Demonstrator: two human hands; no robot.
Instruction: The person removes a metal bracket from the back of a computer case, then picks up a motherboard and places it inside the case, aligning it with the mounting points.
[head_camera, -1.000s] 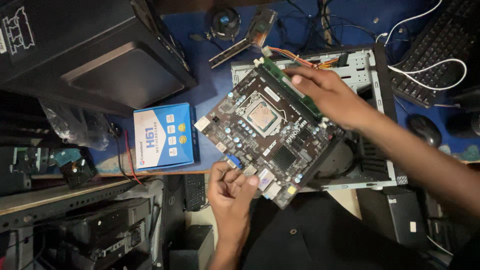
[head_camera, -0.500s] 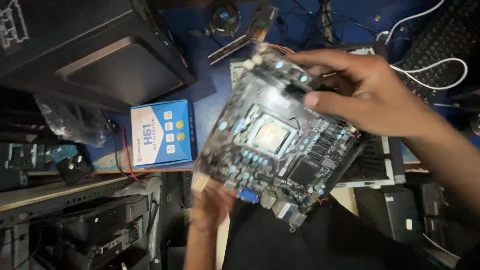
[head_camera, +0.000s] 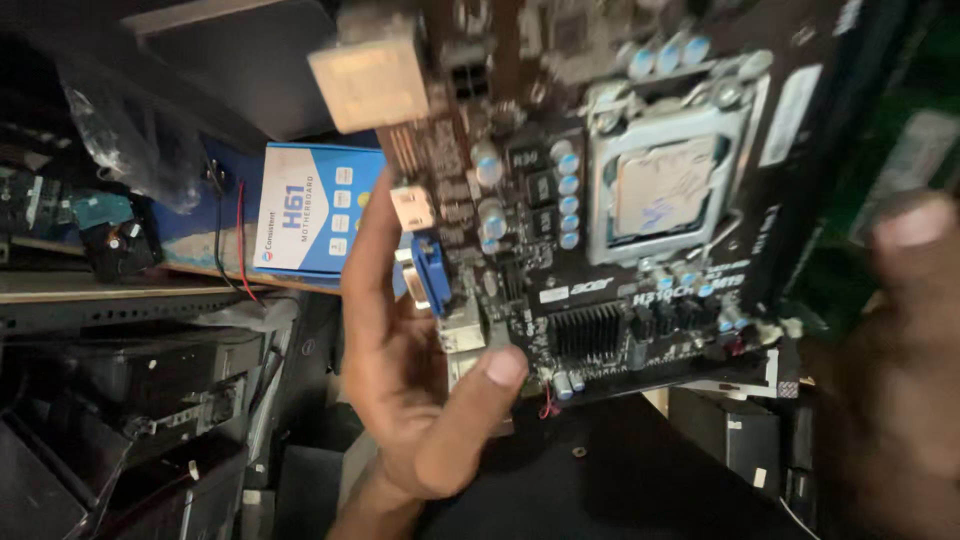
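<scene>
A dark motherboard (head_camera: 600, 230) fills the upper right of the head view, lifted close to the camera and tilted. It carries a silver processor socket, a black heatsink, a blue port and metal connectors along its left edge. My left hand (head_camera: 410, 370) grips that connector edge from below, thumb pressed on the board's lower edge. My right hand (head_camera: 890, 360) is blurred at the far right and holds the board's right side, where a green memory stick (head_camera: 900, 150) sits.
A blue and white motherboard box (head_camera: 310, 210) lies on the blue table behind my left hand. A crumpled clear bag (head_camera: 140, 140) and red and black wires (head_camera: 230, 240) sit to its left. Dark computer cases and parts crowd the lower left.
Both hands have lifted the motherboard off the open case and brought it up close to the camera, turning it. It now fills much of the view.
</scene>
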